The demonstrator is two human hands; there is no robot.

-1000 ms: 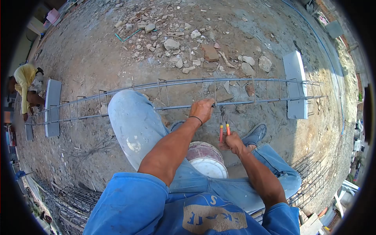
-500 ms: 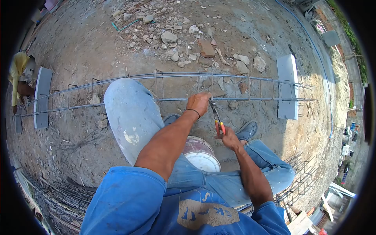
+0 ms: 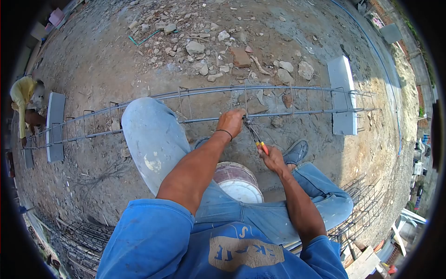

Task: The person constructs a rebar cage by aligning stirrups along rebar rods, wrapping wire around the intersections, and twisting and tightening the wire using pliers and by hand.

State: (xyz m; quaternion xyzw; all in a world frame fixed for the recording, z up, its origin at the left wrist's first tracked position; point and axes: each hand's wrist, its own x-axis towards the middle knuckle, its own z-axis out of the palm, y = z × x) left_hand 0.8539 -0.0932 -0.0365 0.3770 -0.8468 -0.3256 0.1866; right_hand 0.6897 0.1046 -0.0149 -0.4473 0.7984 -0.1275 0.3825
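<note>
My left hand [image 3: 231,124] is closed around the near bar of a long rebar cage [image 3: 204,119], beside one of its stirrups. Its fingertips are partly hidden. In my right hand [image 3: 273,159] is a pair of pliers [image 3: 253,134] with red and yellow handles. The plier jaws touch the bar and stirrup joint just right of my left fingers. A thin strand, apparently tie wire, curves near the tool. The cage runs across in front of my knees, resting on a grey block [image 3: 343,95] at right and another grey block [image 3: 55,126] at left.
An upturned bucket [image 3: 239,188] stands between my legs. Stones and broken brick [image 3: 241,57] lie beyond the cage. A co-worker in yellow [image 3: 22,95] bends at the cage's left end. More rebar cages [image 3: 86,242] lie behind at both sides.
The view has shifted slightly. The pliers lean a little more, their handles look closer together, and my right hand has turned slightly. My left hand stays at the same joint.
</note>
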